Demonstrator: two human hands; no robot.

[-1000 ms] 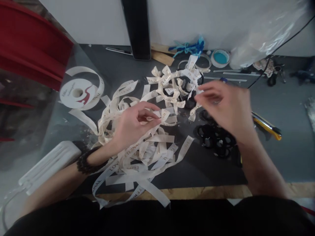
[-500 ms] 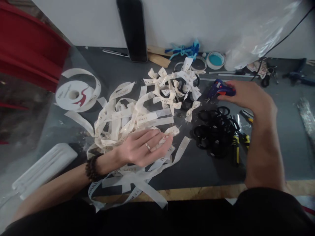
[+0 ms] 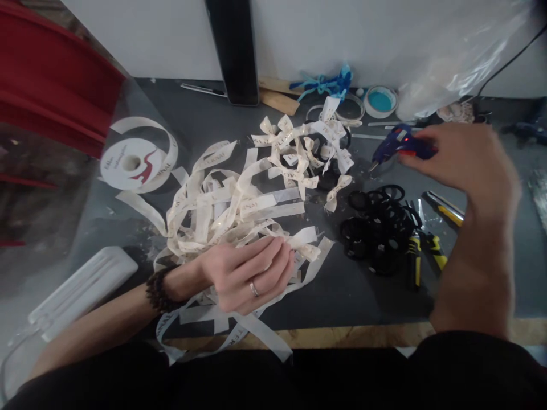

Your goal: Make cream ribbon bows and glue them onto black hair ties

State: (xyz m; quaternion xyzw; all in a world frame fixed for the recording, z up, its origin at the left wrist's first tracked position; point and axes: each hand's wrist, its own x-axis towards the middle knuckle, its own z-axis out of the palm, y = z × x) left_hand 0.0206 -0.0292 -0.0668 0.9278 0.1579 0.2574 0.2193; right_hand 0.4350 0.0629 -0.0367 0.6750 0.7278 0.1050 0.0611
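My left hand (image 3: 252,273) pinches a cream ribbon bow (image 3: 305,242) at the front of a heap of loose printed ribbon strips (image 3: 226,210); its fingertips hide part of the bow. On the right, my right hand (image 3: 465,156) grips a blue hot glue gun (image 3: 393,142) with a small red light, its nozzle angled down to the left. Below the nozzle lies a pile of black hair ties (image 3: 380,228). Several finished-looking ribbon bows (image 3: 294,154) sit together behind the strips, some over black hair ties.
A ribbon spool (image 3: 109,168) lies at left, with a white power strip (image 3: 85,290) near the left edge. A dark phone (image 3: 235,57) leans on the wall. Yellow-and-black pliers (image 3: 414,262) and a utility knife (image 3: 447,208) lie beside the hair ties; a blue-filled lid (image 3: 380,102) stands behind.
My right hand has lifted the glue gun up off the table and moved it to the right. My left hand has turned, tilting the pinched bow outward so more of it shows.
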